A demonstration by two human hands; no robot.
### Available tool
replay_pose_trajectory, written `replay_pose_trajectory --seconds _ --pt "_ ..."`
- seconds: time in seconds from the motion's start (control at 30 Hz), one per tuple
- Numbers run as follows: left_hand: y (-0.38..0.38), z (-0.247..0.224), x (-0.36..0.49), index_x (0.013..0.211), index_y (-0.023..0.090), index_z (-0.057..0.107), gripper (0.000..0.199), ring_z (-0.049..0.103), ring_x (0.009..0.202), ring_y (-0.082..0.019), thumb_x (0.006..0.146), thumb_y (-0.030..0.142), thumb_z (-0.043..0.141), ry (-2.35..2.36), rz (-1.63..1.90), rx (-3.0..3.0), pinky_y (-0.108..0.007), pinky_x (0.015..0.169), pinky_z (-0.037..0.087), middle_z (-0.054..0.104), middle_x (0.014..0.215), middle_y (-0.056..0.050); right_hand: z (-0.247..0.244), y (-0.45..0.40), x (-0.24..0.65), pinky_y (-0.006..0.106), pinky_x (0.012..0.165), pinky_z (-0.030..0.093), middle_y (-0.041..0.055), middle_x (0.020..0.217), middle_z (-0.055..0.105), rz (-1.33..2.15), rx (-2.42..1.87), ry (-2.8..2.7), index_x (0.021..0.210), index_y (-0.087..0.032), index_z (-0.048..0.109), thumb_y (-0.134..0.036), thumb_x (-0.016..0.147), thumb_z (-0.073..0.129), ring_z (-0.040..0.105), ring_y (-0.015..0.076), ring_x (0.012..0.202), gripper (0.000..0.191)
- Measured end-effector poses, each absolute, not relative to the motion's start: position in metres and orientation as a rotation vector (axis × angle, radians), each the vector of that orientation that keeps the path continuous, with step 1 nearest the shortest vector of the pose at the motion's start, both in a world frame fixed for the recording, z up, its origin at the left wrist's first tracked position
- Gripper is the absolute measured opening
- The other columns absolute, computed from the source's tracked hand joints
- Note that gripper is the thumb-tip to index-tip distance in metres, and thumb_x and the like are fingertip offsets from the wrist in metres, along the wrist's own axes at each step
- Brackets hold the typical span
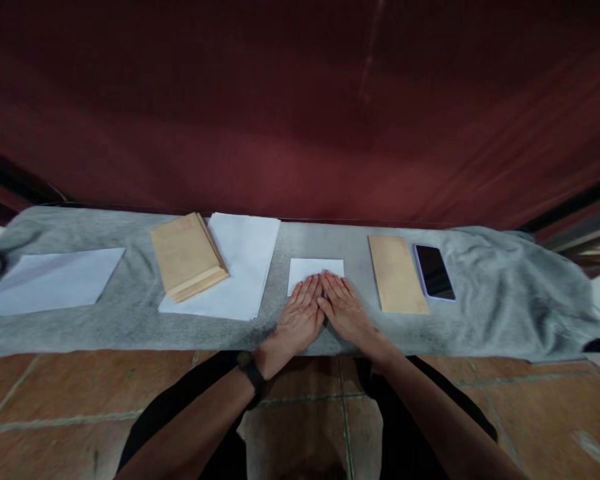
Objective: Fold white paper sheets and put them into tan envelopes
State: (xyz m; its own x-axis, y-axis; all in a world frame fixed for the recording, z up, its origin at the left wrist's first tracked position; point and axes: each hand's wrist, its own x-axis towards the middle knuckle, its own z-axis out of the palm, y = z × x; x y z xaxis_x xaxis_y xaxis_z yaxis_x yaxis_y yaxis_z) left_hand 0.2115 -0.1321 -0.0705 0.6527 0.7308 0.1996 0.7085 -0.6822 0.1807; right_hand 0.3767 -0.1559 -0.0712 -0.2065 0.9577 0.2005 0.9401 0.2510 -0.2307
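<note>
A small white sheet of paper (pixel 316 267), perhaps folded, lies on the grey cloth in front of me. My left hand (pixel 303 313) rests flat on its near left part, fingers stretched forward. Beside it my right hand (pixel 344 310) lies flat on the near right part, the two hands touching or nearly touching at the fingers. Both palms face down, and they hide the near edge of the paper. To the right lies a single brown envelope (pixel 398 275). On the left, a stack of brown envelopes (pixel 187 253) sits partly on a pile of white paper (pixel 245 257).
A phone (pixel 435 272) with a dark screen lies right of the single envelope. Another white sheet (pixel 55 280) is at the far left. Grey cloth (pixel 505 287) covers the narrow surface, rumpled at both ends. A dark red panel (pixel 300 167) rises behind it; floor tiles (pixel 300 433) show below.
</note>
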Motion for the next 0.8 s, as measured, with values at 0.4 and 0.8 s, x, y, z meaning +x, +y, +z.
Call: replay_pose_trajectory --seconds 0.4,0.8 --pt "-0.139 -0.064 0.19 0.156 0.002 0.031 0.077 0.02 0.157 -0.031 0.101 0.055 0.043 1.406 0.322 2.709 -0.049 0.127 0.025 0.029 0.165 -0.023 -0.087 -0.17 0.398 0.052 0.123 0.027 0.021 0.165 0.031 -0.095 -1.826 -2.154 0.162 -0.006 0.023 -0.046 0.108 0.03 0.03 0.0307 0.153 0.067" --pt "-0.147 -0.061 0.188 0.156 -0.002 0.031 0.094 0.02 0.157 -0.034 0.096 0.071 0.041 1.534 0.234 2.704 -0.05 0.128 0.017 0.029 0.164 -0.026 -0.094 -0.176 0.413 0.057 0.12 0.032 0.0248 0.164 0.031 -0.194 -1.775 -2.181 0.162 -0.005 0.019 -0.043 0.108 0.032 0.032 0.0351 0.152 0.068"
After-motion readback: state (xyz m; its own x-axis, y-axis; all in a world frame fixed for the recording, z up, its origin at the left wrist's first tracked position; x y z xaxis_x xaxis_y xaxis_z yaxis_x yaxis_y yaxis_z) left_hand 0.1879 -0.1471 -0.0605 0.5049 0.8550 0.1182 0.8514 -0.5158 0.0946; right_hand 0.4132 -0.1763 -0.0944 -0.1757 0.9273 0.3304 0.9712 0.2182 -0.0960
